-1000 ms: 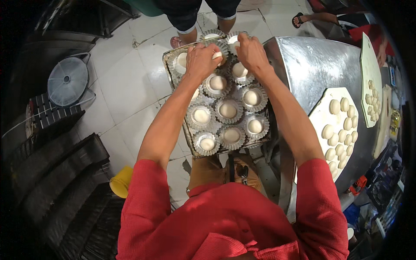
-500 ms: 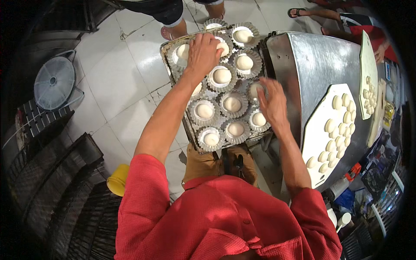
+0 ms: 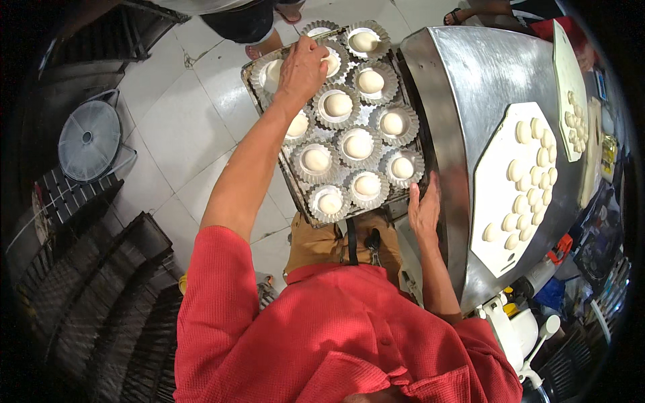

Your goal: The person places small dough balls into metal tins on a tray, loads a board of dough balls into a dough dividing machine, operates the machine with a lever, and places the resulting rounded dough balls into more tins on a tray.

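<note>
A dark-rimmed rectangular metal tray [image 3: 368, 115] lies ahead of the person's waist, tilted slightly to the left at its far end and bearing fluted silver metal moulds [image 3: 411, 125] set close together, most of them with a smooth, pale dough ball [image 3: 337, 104] inside. The left arm stretches well forward over the tray's left side, elbow almost straight; the left hand [image 3: 304, 71] is palm down among the far moulds, fingers bent, and it hides what lies beneath, so whether it grips anything cannot be told. The right arm is more bent and drawn nearer the body; the right hand [image 3: 424, 207] is at the tray's near right corner, fingers pointing away and thumb apart from them, though whether they close on the rim cannot be made out. Just to the tray's right stands a shiny steel counter [image 3: 494, 64], carrying a cream eight-sided board [image 3: 496, 171] dotted with flattened dough rounds [image 3: 516, 169]. A round grey fan [image 3: 87, 138] stands well to the left, near the white tiled floor [image 3: 176, 121].
</note>
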{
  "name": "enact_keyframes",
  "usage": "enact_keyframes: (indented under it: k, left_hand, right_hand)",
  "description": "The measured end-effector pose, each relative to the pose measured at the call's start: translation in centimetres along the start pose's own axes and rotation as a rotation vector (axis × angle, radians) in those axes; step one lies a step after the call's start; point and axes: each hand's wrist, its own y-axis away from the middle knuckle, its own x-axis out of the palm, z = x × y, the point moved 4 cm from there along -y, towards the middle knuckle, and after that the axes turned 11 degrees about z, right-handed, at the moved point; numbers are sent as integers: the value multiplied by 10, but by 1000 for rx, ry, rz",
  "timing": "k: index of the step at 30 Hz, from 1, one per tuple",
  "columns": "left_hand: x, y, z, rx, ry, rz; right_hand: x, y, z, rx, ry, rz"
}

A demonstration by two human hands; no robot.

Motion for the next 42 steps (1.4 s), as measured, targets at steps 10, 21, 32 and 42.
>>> enact_keyframes:
  k: [10, 21, 32, 42]
  left_hand:
    - [14, 235, -12, -725, 300, -427]
    - [119, 342, -40, -771, 1324, -631]
    - [37, 395, -70, -886, 652, -418]
    - [-175, 566, 30, -678, 619, -620]
  right_hand:
    - [2, -8, -36, 97, -367, 52]
    - [-8, 13, -29, 124, -370, -43]
    - [4, 36, -18, 213, -935, -56]
    - [101, 180, 186, -18, -956, 71]
